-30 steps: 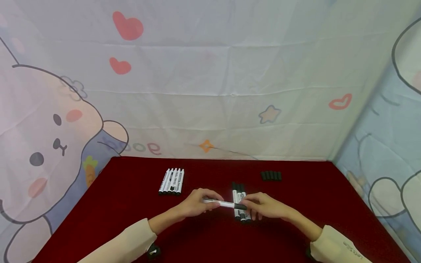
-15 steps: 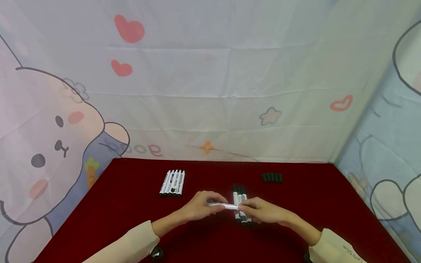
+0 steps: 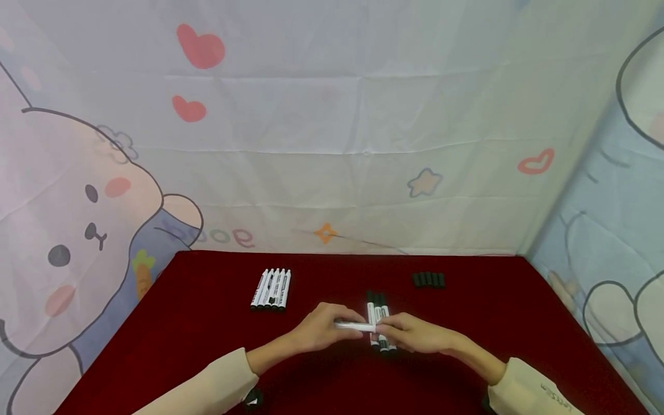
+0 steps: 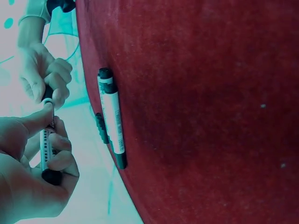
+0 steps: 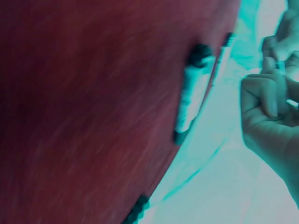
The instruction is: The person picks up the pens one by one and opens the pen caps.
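Observation:
My left hand (image 3: 325, 327) grips a white marker (image 3: 357, 326), its fingers wrapped round the barrel. At the marker's other end, my right hand (image 3: 417, 333) pinches the black cap (image 4: 47, 93), best seen in the left wrist view; in the head view its fingers hide that cap. The marker is held level, and whether cap and barrel are apart is hard to tell. Just behind the hands lies a small row of capped markers (image 3: 370, 313), partly covered by the held marker and the right fingers.
Several uncapped white markers (image 3: 271, 289) lie side by side at the back left of the red table cloth (image 3: 207, 323). At the back right is a row of several black caps (image 3: 428, 280). A printed curtain (image 3: 311, 115) hangs behind the table.
My right fingers have closed over the black cap, which was visible in the head view a second ago. My left hand has shifted slightly right. The rows on the table stay put.

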The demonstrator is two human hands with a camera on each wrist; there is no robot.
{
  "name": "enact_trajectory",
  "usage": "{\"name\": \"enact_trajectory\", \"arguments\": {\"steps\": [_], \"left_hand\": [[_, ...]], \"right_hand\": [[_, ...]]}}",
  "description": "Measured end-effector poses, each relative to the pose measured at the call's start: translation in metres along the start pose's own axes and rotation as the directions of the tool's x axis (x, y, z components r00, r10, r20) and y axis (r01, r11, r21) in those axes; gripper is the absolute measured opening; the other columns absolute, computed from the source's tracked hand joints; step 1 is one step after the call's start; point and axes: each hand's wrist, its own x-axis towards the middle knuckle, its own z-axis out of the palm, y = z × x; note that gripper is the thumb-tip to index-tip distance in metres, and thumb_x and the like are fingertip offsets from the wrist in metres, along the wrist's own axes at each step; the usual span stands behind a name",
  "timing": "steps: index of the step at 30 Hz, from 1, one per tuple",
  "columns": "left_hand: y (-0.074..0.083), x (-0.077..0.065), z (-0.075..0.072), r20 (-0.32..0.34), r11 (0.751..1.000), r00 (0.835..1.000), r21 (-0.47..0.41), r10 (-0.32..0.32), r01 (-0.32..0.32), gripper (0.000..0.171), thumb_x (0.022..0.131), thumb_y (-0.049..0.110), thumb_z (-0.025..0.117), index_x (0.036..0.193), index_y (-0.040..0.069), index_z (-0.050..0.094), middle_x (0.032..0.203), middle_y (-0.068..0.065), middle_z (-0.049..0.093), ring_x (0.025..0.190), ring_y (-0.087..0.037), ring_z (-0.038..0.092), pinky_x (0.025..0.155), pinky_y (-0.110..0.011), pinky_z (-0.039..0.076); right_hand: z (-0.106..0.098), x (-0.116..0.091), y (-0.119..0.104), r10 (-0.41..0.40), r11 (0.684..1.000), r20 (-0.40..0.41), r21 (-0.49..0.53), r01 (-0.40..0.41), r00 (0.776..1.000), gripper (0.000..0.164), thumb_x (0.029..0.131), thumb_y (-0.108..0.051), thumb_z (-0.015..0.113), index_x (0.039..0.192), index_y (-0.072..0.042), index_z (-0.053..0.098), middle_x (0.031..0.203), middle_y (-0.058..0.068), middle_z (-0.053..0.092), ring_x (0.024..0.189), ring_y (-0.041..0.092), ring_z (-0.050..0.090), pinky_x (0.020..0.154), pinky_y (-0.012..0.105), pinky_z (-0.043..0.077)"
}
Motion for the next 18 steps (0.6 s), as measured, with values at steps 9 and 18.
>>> {"name": "enact_trajectory", "arguments": {"steps": [9, 18], "left_hand": [[-0.004, -0.010, 0.000, -0.006, 0.998, 0.998, -0.023, -0.058, 0.058, 0.024, 0.098, 0.020, 0.070, 0.117, 0.009, 0.077, 0.081, -0.005, 0.071, 0.063, 0.003, 0.042, 0.060, -0.015, 0.041], [0.001, -0.007, -0.003, 0.035, 0.995, 0.998, -0.087, -0.053, 0.055, 0.026, 0.099, 0.019, 0.067, 0.118, 0.003, 0.076, 0.092, -0.010, 0.076, 0.065, 0.002, 0.044, 0.062, -0.014, 0.042]], "right_hand": [[0.005, 0.011, 0.011, -0.142, 0.945, -0.086, -0.307, 0.109, 0.986, 0.031, 0.111, -0.024, 0.043, 0.109, -0.004, 0.066, 0.082, 0.009, 0.060, 0.073, -0.004, 0.046, 0.069, 0.018, 0.047], [0.005, 0.009, 0.008, -0.193, 0.924, -0.090, -0.351, 0.151, 0.977, 0.026, 0.111, -0.019, 0.042, 0.103, -0.005, 0.061, 0.077, 0.006, 0.055, 0.070, -0.005, 0.042, 0.066, 0.017, 0.046]]}}
